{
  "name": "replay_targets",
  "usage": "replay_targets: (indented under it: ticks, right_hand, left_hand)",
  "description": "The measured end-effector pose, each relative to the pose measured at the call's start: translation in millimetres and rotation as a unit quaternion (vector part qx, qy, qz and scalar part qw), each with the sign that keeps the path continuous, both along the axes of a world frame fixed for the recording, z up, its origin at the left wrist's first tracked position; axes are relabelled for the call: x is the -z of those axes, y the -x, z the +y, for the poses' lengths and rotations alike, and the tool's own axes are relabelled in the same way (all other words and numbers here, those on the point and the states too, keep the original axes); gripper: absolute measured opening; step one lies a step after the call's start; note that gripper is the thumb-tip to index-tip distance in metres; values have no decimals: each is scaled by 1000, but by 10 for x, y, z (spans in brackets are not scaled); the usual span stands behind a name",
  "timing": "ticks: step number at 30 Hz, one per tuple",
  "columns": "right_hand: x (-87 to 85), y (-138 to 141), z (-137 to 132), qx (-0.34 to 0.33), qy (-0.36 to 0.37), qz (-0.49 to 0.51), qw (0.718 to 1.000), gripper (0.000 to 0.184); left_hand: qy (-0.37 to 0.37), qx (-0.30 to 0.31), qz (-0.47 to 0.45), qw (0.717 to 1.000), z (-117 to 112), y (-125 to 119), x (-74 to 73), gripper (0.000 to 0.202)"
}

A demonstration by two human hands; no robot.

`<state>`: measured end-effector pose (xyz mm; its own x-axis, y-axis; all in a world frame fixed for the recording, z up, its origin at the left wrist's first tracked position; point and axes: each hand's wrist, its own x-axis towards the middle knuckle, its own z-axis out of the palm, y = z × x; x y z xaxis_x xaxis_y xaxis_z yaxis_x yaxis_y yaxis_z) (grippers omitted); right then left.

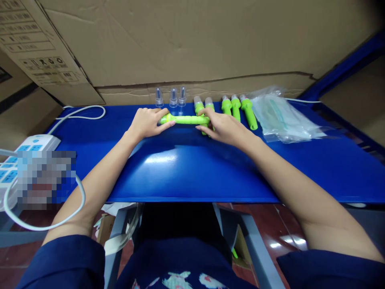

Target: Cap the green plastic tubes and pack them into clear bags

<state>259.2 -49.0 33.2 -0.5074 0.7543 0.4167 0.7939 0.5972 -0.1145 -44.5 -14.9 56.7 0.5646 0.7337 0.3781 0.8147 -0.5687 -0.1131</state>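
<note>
1. Holding a long lime-green plastic rod (185, 119) by both ends, crosswise at the far middle of the glossy blue counter (186, 168); resting on it or just above, cannot tell.
2. With the left hand (148, 122), fingers curled round the rod's left end.
3. With the right hand (224, 128), fingers closed over the right end.
4. Just behind: three clear plastic caps (173, 97) standing upright in a row, and five short lime-green plastic handles (235, 107) lying side by side.
5. Further right, a clear plastic bag (282, 118); far left, a white power strip (33, 146).
</note>
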Motion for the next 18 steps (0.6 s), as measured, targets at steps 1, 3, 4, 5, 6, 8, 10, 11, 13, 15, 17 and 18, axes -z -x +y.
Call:
replay_targets:
  ticks: [1,3,4,5,6,8,10,11,13,15,17,18]
  right_hand:
    - [10,-4,8,0,0,-3,1000,37]
    - [16,-12,17,-2,-6,-11,1000,32]
    - [11,-16,17,-4,-11,-14,1000,31]
    - [2,-20,14,-7,-18,-17,1000,31]
    - [-10,-23,9,-8,-24,-18,1000,30]
    - [-36,-26,-5,-8,-36,-20,999,28]
    - [-58,-26,-18,-6,-46,-23,999,26]
    - [-66,-25,-22,-4,-51,-27,998,25]
    - [-76,-26,-25,2,-63,-34,997,26]
    - [-82,-29,-25,9,-72,-39,997,28]
    - [-86,-33,-24,15,-76,-43,996,29]
    - [-89,-35,-25,18,-77,-47,996,30]
  left_hand:
    - [3,-3,4,1000,-5,-7,-4,70]
    - [11,-8,11,1000,-20,-25,-17,70]
    - [15,-9,12,1000,-28,-35,-23,71]
    - [18,-8,11,1000,-35,-44,-28,73]
    - [21,-6,10,1000,-41,-52,-31,74]
    - [25,2,5,1000,-48,-63,-30,78]
    - [26,8,1,1000,-48,-68,-20,77]
    - [24,10,0,1000,-45,-68,-12,74]
    - [18,12,-1,1000,-37,-68,3,68]
    - [13,11,-1,1000,-31,-69,11,62]
    - [11,6,3,1000,-33,-76,6,60]
    - [11,2,7,1000,-39,-83,-1,60]
